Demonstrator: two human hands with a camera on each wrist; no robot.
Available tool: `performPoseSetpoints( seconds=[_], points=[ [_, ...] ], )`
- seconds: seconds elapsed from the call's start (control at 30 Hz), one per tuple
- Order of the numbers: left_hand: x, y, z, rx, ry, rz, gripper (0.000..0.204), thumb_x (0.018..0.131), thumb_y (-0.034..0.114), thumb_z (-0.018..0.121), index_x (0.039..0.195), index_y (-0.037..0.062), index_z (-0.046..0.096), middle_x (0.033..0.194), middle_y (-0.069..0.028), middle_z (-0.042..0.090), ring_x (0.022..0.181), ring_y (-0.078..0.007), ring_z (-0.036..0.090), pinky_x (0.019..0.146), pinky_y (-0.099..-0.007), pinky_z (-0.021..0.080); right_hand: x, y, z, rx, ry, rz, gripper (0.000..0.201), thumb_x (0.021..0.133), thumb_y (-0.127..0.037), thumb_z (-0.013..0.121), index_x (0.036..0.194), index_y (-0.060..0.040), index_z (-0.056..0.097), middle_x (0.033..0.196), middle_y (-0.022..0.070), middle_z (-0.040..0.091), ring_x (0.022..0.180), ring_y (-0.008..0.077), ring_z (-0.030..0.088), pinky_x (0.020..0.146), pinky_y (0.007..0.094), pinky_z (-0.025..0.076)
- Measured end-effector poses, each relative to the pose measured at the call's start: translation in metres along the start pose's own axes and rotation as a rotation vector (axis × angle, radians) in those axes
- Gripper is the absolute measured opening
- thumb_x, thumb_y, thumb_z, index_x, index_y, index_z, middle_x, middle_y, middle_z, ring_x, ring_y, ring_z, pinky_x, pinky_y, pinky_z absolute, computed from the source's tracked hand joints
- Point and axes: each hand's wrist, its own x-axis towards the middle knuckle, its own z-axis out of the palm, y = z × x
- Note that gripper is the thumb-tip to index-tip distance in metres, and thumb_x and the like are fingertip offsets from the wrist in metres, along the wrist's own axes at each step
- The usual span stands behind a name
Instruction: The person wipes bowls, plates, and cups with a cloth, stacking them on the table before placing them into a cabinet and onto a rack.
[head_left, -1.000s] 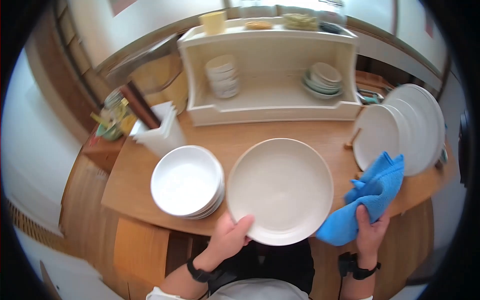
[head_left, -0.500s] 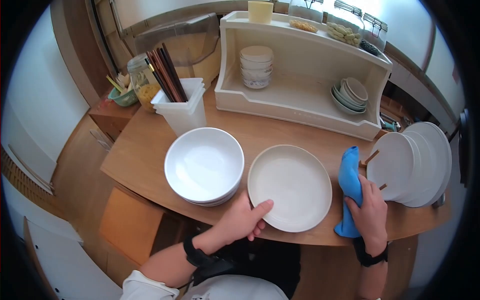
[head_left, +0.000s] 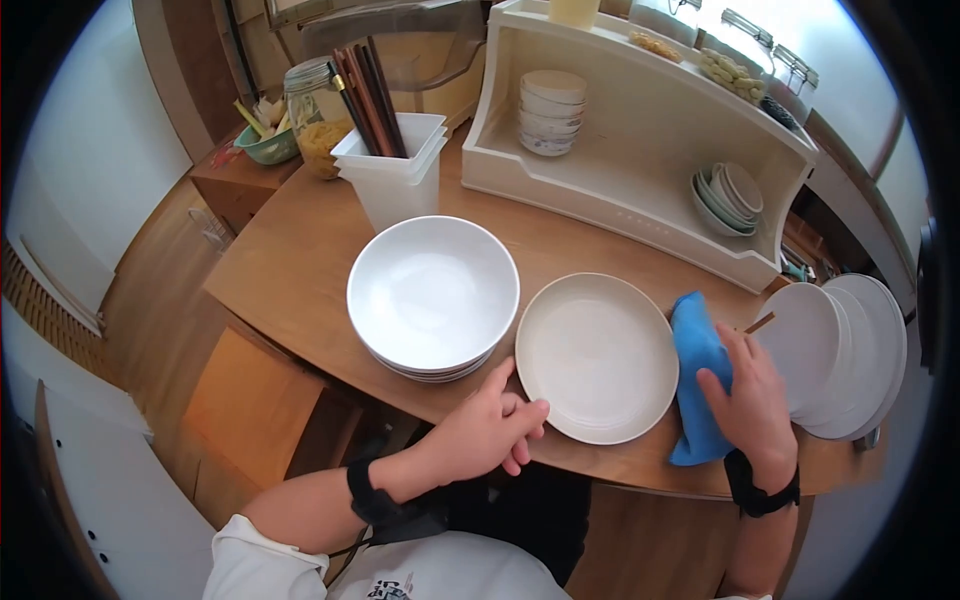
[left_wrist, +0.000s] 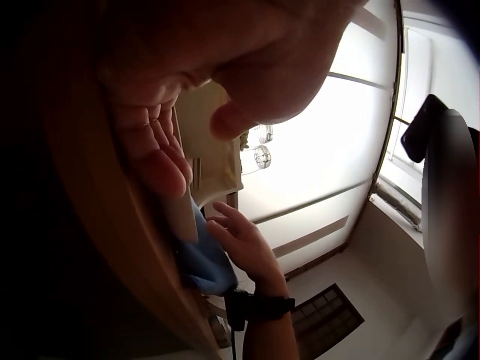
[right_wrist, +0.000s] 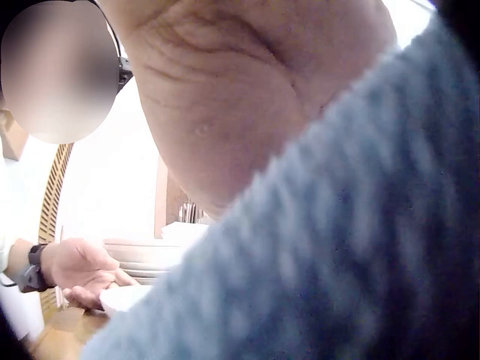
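Note:
A cream plate (head_left: 598, 358) lies flat on the wooden table near its front edge. At its lower left rim is my left hand (head_left: 485, 425), index finger extended along the rim and the other fingers loosely bent, not gripping it. A crumpled blue cloth (head_left: 697, 395) lies just right of the plate. Over the cloth's right side is my right hand (head_left: 752, 400), fingers loose and fairly straight, thumb apart. In the left wrist view the right hand (left_wrist: 244, 244) shows spread fingers above the cloth (left_wrist: 201, 262). Blue fabric (right_wrist: 322, 255) fills much of the right wrist view.
Stacked white bowls (head_left: 433, 300) stand left of the plate. Behind them is a white holder (head_left: 392, 180) with chopsticks. White plates (head_left: 850, 350) stand upright in a rack at right. A cream shelf (head_left: 620, 200) with small bowls runs along the back.
The plate, held up one second ago, now lies on the table, and my left hand has loosened from it. The cloth was set down beside it; my right hand has released its grip.

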Motion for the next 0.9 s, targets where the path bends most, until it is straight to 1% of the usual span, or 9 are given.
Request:
performPoseSetpoints(
  seconds=[0.1,0.17,0.27,0.37,0.43,0.53,0.63,0.7,0.9],
  points=[
    [-0.033,-0.012,-0.01,0.006,0.01,-0.013,0.065,0.098,0.018,0.051,0.148,-0.0005,0.012,0.097,-0.0095,0.058,0.075,-0.0119,0.059,0.065,-0.0239,0.053,0.011,-0.014,-0.012,0.124,0.067,-0.109,0.05,0.078,-0.012,0.069,0.125,-0.0036,0.052,0.111,0.0156,0.059,0.101,0.0356,0.056,0.082,0.0429,0.048],
    [-0.056,-0.022,-0.022,0.003,0.053,0.101,0.056,0.096,0.016,0.054,0.143,-0.002,0.027,0.098,-0.0065,0.059,0.082,-0.0113,0.059,0.07,-0.024,0.052,0.02,-0.026,-0.012,0.161,0.163,-0.188,0.046,0.079,-0.01,0.068,0.122,-0.001,0.053,0.107,0.0169,0.06,0.099,0.0359,0.057,0.083,0.041,0.047],
    [-0.086,-0.032,-0.048,0.051,0.295,0.26,0.04,0.095,0.009,0.054,0.133,0.0012,0.043,0.108,-0.0093,0.058,0.09,-0.0128,0.059,0.074,-0.0258,0.052,0.037,-0.057,-0.019,0.682,-0.011,-0.214,0.045,0.085,-0.018,0.068,0.123,0.0006,0.054,0.107,0.0155,0.063,0.1,0.0284,0.06,0.086,0.037,0.047],
    [-0.089,-0.031,-0.079,0.011,0.516,0.554,0.041,0.095,0.013,0.053,0.132,0.0012,0.041,0.119,-0.0122,0.054,0.107,-0.0204,0.055,0.087,-0.0339,0.05,0.07,-0.092,-0.012,1.096,-0.318,-0.144,0.051,0.092,-0.037,0.06,0.125,0.0013,0.054,0.109,0.0137,0.064,0.102,0.0245,0.059,0.085,0.036,0.048],
    [-0.084,-0.015,-0.087,-0.045,0.587,0.524,0.046,0.097,0.022,0.051,0.137,0.0022,0.038,0.127,-0.0124,0.049,0.116,-0.0228,0.05,0.091,-0.0371,0.048,0.096,-0.112,-0.011,0.995,-0.466,-0.185,0.056,0.095,-0.046,0.052,0.131,-0.0021,0.052,0.116,0.0107,0.06,0.101,0.0182,0.058,0.085,0.0291,0.049],
    [-0.072,-0.001,-0.101,-0.127,0.539,0.366,0.053,0.099,0.035,0.043,0.14,0.0035,0.034,0.133,-0.0123,0.044,0.124,-0.024,0.043,0.095,-0.0404,0.045,0.121,-0.138,0.014,0.919,-0.572,-0.092,0.068,0.094,-0.058,0.044,0.132,-0.0017,0.051,0.121,0.0149,0.058,0.103,0.0233,0.057,0.086,0.0354,0.05],
    [-0.059,0.008,-0.102,-0.122,0.512,0.25,0.056,0.099,0.046,0.032,0.139,0.0062,0.038,0.135,-0.0122,0.046,0.121,-0.0228,0.048,0.094,-0.0421,0.046,0.13,-0.153,0.031,1.024,-0.628,-0.083,0.071,0.092,-0.06,0.043,0.133,-0.0011,0.051,0.127,0.0197,0.054,0.111,0.031,0.055,0.091,0.0435,0.048],
    [-0.055,0.01,-0.109,-0.176,0.461,0.22,0.06,0.099,0.049,0.032,0.139,0.0049,0.038,0.134,-0.0134,0.047,0.12,-0.0238,0.049,0.094,-0.0431,0.047,0.133,-0.159,0.038,1.084,-0.734,-0.05,0.071,0.093,-0.057,0.044,0.134,0.0008,0.049,0.132,0.0238,0.05,0.122,0.0377,0.048,0.096,0.0502,0.045],
    [-0.047,0.015,-0.118,-0.297,0.281,0.221,0.072,0.096,0.059,0.03,0.134,-0.0016,0.04,0.125,-0.0156,0.051,0.117,-0.0251,0.049,0.094,-0.0427,0.045,0.139,-0.168,0.05,1.059,-0.796,0.0,0.073,0.093,-0.055,0.046,0.137,0.0034,0.043,0.136,0.0261,0.045,0.126,0.0416,0.044,0.098,0.0533,0.042]
  ],
)
